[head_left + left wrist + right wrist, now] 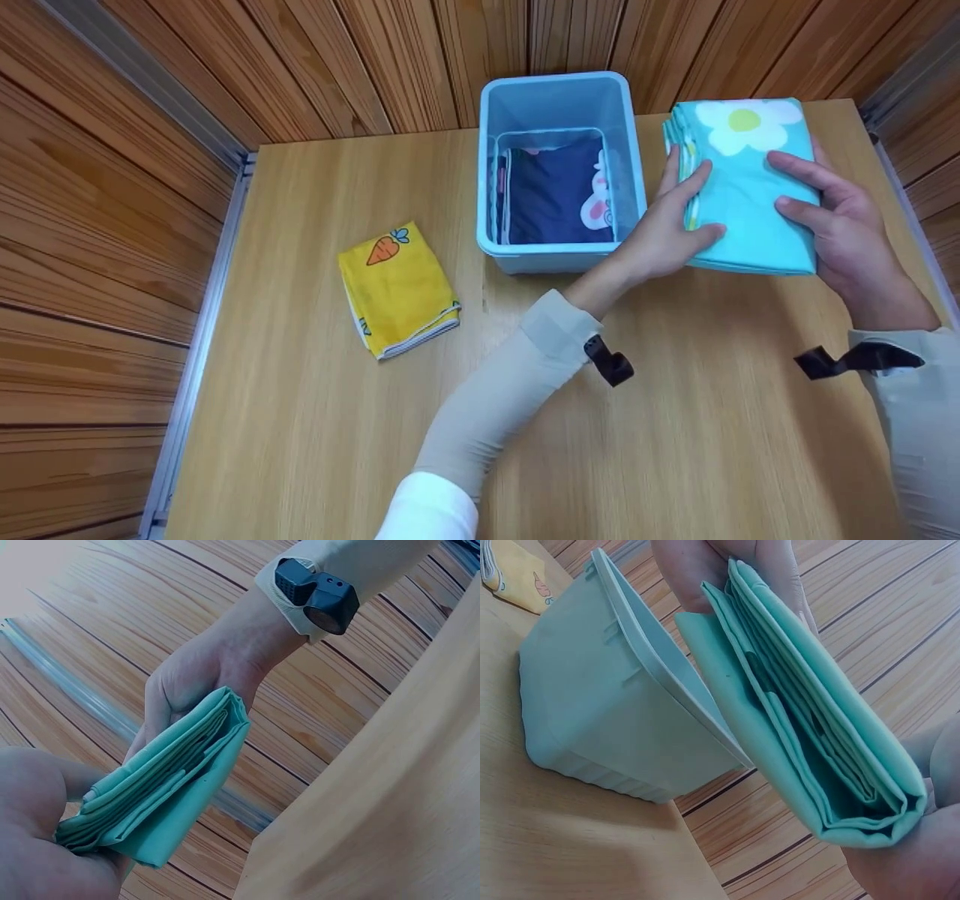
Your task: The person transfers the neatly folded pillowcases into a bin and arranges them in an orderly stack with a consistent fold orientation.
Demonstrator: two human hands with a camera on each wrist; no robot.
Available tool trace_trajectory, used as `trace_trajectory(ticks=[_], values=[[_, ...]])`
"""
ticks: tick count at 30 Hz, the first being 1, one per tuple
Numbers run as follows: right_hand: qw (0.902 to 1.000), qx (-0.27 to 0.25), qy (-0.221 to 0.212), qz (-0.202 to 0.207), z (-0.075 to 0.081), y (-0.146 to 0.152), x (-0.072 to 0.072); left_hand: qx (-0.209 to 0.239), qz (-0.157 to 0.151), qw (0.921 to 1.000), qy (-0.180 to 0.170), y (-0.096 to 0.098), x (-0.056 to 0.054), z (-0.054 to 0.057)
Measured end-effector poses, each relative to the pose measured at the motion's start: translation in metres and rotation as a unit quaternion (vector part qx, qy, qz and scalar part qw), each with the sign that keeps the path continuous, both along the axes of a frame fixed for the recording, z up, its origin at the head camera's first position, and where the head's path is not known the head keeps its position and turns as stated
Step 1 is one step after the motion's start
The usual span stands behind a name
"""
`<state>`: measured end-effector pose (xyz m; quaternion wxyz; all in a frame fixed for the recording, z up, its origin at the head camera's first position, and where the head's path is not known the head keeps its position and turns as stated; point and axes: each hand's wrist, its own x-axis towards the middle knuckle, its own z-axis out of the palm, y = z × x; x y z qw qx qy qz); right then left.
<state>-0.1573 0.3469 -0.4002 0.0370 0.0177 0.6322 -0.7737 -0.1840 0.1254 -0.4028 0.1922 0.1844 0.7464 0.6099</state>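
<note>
A folded turquoise cloth point(757, 195) with a white flower print is held above the table, right of the blue plastic bin point(555, 257). My left hand point(675, 232) grips its left edge between thumb and fingers. On the opposite side, my right hand point(855, 225) holds the right edge, two fingers lying over the front face. Both wrist views show the stacked layers of the turquoise cloth point(165, 780) edge-on, between the two hands. Inside the bin lies a folded navy cloth point(551, 195) with a white rabbit print.
A folded yellow cloth point(401, 292) with a carrot print lies on the wooden table point(315, 420), left of the bin. Wood-plank walls point(420, 60) stand behind and beside the table. A metal rail point(202, 322) runs along the left edge.
</note>
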Motion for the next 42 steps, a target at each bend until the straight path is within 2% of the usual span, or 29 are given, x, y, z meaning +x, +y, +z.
trace_trajectory(ticks=[10, 17, 24, 38, 42], values=[[0.9998, 0.015, -0.012, 0.002, -0.001, -0.01, -0.003, 0.008, -0.003, 1.0, 0.0, -0.012, -0.001, -0.002], [0.9995, 0.027, -0.015, 0.006, -0.002, -0.017, -0.005, -0.009, 0.004, 0.9999, 0.001, -0.02, -0.002, -0.002], [0.9995, 0.024, 0.009, 0.017, -0.003, -0.024, -0.008, 0.002, 0.0, 1.0, 0.005, -0.027, -0.003, -0.003], [0.9985, 0.048, -0.01, 0.025, -0.002, -0.034, -0.012, -0.003, 0.003, 1.0, 0.002, -0.04, -0.003, -0.002], [0.9982, 0.054, -0.01, 0.026, -0.002, -0.038, -0.013, -0.003, 0.002, 0.9999, 0.011, -0.044, -0.005, -0.002]])
